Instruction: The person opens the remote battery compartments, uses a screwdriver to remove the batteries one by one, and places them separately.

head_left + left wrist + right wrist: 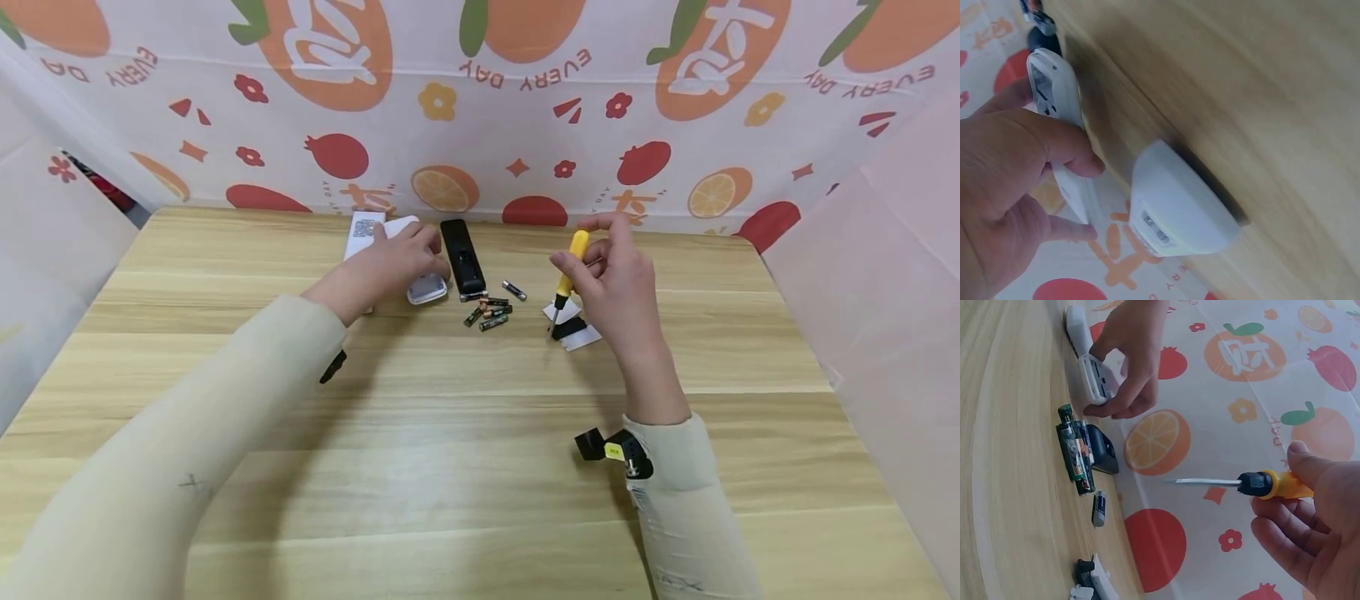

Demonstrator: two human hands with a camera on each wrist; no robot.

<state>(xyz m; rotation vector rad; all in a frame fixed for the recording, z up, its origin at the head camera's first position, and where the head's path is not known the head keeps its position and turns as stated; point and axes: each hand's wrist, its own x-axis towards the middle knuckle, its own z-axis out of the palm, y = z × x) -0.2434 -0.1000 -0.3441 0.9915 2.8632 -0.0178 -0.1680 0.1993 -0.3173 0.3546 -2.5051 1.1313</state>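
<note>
My left hand grips a white remote control by its sides, thumb on one edge and fingers on the other. Its battery compartment shows uncovered in the right wrist view. In my right hand is a screwdriver with a yellow handle, held between thumb and fingers. Its metal shaft points down above some small white and black covers on the table. Beside the left hand lies a second white remote-like device with two small lamps in its end.
A black remote control lies near the table's back edge. Several batteries are bunched in front of it, with a single battery to their right. Behind the wooden table hangs a fruit-printed cloth.
</note>
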